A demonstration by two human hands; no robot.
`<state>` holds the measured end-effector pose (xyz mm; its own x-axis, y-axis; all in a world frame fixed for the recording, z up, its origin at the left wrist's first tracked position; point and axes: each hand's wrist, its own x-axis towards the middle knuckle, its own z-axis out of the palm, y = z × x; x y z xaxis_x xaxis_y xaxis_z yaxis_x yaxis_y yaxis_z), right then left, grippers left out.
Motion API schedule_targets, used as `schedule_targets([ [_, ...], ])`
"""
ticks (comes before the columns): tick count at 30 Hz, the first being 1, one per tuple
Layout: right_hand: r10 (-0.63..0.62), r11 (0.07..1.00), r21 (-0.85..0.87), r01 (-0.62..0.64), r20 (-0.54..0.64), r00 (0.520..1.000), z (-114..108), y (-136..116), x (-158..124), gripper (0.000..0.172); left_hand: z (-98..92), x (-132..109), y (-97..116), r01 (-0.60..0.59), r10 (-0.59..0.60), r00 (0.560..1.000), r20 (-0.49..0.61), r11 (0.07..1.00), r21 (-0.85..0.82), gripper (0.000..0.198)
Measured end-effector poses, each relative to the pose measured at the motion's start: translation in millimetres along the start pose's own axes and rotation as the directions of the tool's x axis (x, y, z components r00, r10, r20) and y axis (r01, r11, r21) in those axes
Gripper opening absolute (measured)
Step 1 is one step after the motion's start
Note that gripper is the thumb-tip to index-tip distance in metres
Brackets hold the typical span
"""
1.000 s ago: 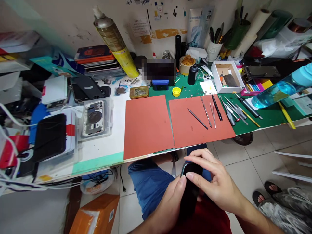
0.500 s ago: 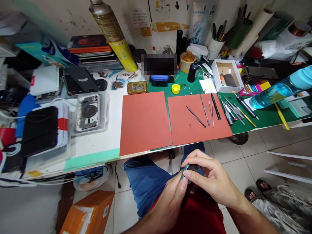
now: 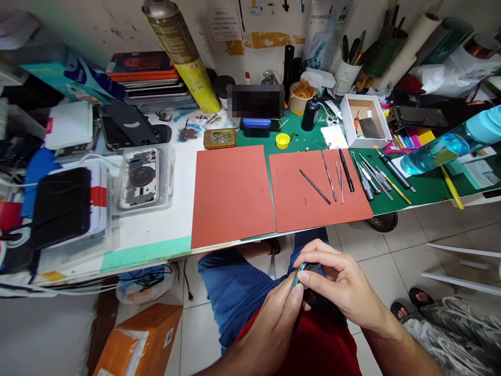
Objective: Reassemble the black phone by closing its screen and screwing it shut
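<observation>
Below the bench edge, my left hand [image 3: 276, 326] and my right hand [image 3: 336, 282] hold a dark smartphone [image 3: 302, 275] between them over my lap. Only its curved metal edge and corner show; fingers and palms hide the rest. My left thumb presses on that edge, and my right fingers wrap over the top. Ahead on the bench, a red silicone mat [image 3: 319, 190] carries several slim metal tools, including tweezers [image 3: 340, 180] and a spudger [image 3: 315, 186].
A second red mat [image 3: 233, 193] lies left of the tools on the white bench. Further left stands a clear box with a phone back housing [image 3: 139, 177]. A blue water bottle [image 3: 438, 149] lies at right. A person's sandaled feet [image 3: 410, 305] rest on the tiled floor at lower right.
The phone has turned and now shows mostly its edge, with more of it hidden in my hands. My view has shifted slightly, moving the bench toward the upper left.
</observation>
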<state>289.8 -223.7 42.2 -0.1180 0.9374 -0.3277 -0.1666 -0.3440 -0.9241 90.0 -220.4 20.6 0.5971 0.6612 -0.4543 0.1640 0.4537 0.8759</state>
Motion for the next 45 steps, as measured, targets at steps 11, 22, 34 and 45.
schedule_targets([
  [11,-0.103,0.994,-0.05,0.099,-0.097,0.99,-9.7,19.5,2.1,0.026,-4.9,-9.3,4.2,0.066,-0.088,0.992,-0.091,0.973,-0.222,0.054],
  [22,-0.02,1.0,-0.01,0.019,-0.097,0.995,-2.7,13.9,3.4,0.029,-6.0,-8.4,-0.7,0.075,-0.072,0.997,-0.03,0.993,0.093,0.069],
  [34,-0.002,1.0,0.017,0.003,-0.08,0.997,-1.4,12.0,5.2,0.025,-4.4,-5.1,6.0,0.119,-0.116,0.993,-0.027,0.981,0.151,0.083],
  [45,0.013,1.0,0.022,-0.011,-0.079,0.997,-1.6,14.8,4.5,0.023,-4.2,-3.7,15.3,0.114,-0.111,0.993,-0.03,0.985,0.127,0.083],
])
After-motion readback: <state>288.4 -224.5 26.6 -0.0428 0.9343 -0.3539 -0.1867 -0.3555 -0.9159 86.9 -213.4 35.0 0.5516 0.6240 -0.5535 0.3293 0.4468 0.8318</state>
